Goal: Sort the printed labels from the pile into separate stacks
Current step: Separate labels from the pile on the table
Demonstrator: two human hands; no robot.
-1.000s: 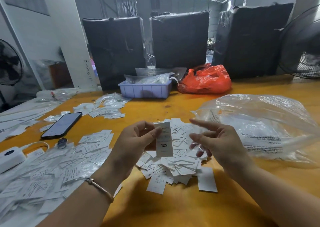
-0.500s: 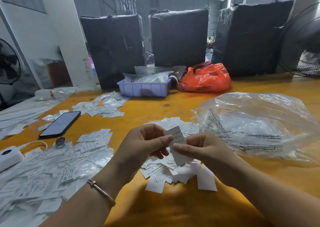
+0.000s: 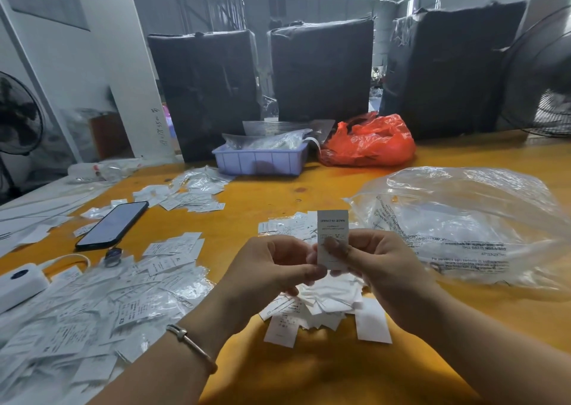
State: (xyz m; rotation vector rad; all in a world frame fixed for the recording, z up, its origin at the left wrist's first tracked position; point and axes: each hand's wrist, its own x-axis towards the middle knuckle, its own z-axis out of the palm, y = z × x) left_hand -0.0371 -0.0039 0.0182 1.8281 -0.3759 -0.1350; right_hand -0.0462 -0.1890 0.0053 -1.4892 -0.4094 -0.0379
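A white printed label (image 3: pixel 332 225) stands upright above the pile of loose labels (image 3: pixel 312 307) on the yellow table (image 3: pixel 340 373). My right hand (image 3: pixel 380 268) pinches its lower half, thumb on the front. My left hand (image 3: pixel 272 272) touches the label's lower left edge with thumb and fingertips. The label's print reads upside down. A larger spread of labels (image 3: pixel 102 306) lies at the left, a smaller stack (image 3: pixel 173 247) just behind it, and another group (image 3: pixel 191 194) farther back.
A phone (image 3: pixel 114 224) and a white device (image 3: pixel 18 281) lie at the left. A big clear plastic bag (image 3: pixel 463 222) fills the right. At the back stand a blue tray (image 3: pixel 259 160), an orange bag (image 3: pixel 370 142) and black wrapped bales (image 3: pixel 321 68).
A second ago my left hand alone held the label, XXL side toward me. My right hand came in and took it; the label is now turned over and held by both hands.
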